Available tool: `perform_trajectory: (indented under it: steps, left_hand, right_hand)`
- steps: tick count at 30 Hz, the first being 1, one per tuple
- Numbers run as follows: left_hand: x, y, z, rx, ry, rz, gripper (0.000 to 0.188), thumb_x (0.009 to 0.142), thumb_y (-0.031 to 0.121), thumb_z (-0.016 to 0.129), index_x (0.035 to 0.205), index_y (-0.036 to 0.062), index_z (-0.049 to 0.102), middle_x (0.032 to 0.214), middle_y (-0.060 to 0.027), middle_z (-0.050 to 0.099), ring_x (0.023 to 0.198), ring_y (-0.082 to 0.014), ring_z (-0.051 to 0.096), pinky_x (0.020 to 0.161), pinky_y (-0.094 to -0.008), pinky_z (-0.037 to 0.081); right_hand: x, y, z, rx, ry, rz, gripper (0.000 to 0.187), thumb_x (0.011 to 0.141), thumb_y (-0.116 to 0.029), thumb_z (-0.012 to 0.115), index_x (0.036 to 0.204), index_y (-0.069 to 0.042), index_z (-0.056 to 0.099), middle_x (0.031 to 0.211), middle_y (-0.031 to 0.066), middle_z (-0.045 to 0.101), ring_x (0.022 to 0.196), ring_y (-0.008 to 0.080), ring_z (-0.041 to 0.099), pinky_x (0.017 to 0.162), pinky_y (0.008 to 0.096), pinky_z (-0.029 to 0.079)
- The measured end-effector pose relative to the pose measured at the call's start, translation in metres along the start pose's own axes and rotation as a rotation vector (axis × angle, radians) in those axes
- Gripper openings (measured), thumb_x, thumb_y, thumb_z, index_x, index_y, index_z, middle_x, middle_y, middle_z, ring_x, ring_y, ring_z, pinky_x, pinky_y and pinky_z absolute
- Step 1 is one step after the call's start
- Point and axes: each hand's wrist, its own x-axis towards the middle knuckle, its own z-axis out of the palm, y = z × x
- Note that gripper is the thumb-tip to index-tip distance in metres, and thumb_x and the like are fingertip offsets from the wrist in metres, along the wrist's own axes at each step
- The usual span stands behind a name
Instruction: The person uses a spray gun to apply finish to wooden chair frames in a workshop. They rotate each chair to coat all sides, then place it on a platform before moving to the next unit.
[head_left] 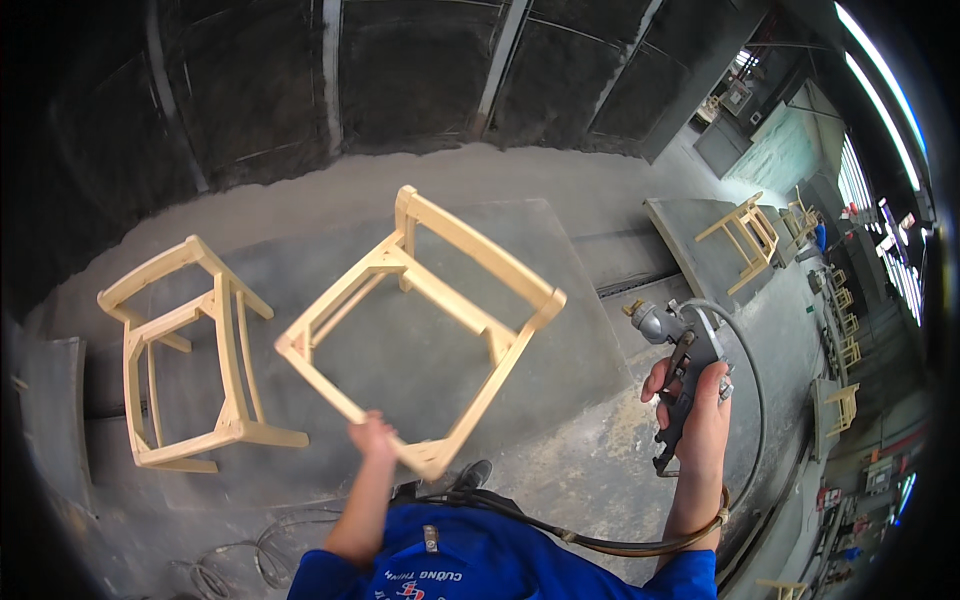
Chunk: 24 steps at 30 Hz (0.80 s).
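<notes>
My left hand is closed around the near side rail of a pale, unfinished wooden chair frame, close to its front corner. The frame has a backrest and an open seat, and it stands tilted in front of me. In my right hand is a grey metal spray gun, held upright off to the right, apart from the chair. Its rounded head points up and left. A hose loops from the gun down past my wrist. Left of the held frame stands a second pale wooden chair frame.
A wide grey board lies beneath both chairs. Dark, dusty wall panels rise at the back. Coiled hose lies on the floor at lower left. More chair frames stand on a board at the right. A grey panel is at far left.
</notes>
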Motion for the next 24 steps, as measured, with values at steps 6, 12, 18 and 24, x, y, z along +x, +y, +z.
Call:
perform_trajectory:
  steps: [6,12,18,24]
  left_hand:
    - [-0.088,-0.051,0.059,0.585,-0.840,-0.833,0.054,0.102,0.043,0.056,0.141,0.0071,0.046,0.132,-0.0264,0.057,0.113,-0.0404,0.064,0.092,-0.0537,0.057]
    - [-0.087,0.041,0.081,1.191,-1.236,1.015,0.066,0.092,0.055,0.063,0.130,0.0008,0.058,0.114,-0.0228,0.070,0.102,-0.0396,0.069,0.091,-0.0477,0.054]
    - [-0.034,0.077,0.067,1.941,-1.464,1.079,0.061,0.089,0.058,0.064,0.115,0.0018,0.063,0.093,-0.0165,0.075,0.093,-0.0345,0.072,0.084,-0.0456,0.055]
    - [-0.061,0.061,0.030,1.853,-1.351,1.109,0.058,0.090,0.057,0.064,0.103,0.0000,0.062,0.089,-0.0171,0.075,0.090,-0.0347,0.073,0.079,-0.0452,0.056]
  right_hand:
    - [-0.013,-0.025,0.044,-0.054,-0.056,-0.101,0.065,0.101,-0.061,0.047,0.122,0.000,0.056,0.082,0.0069,0.066,0.060,0.0058,0.056,0.045,0.0183,0.039]
    - [-0.027,-0.049,0.066,-0.168,-0.142,0.013,0.057,0.103,-0.054,0.050,0.124,-0.002,0.056,0.083,0.0054,0.066,0.067,0.0066,0.058,0.049,0.0183,0.041]
    - [-0.044,-0.060,0.074,-0.150,-0.170,0.070,0.053,0.104,-0.052,0.049,0.121,-0.002,0.056,0.082,0.0051,0.066,0.069,0.0072,0.060,0.049,0.0187,0.042]
    - [-0.063,-0.048,0.039,-0.181,-0.006,0.056,0.045,0.107,-0.044,0.046,0.122,-0.003,0.056,0.081,0.0044,0.065,0.069,0.0076,0.060,0.048,0.0189,0.042]
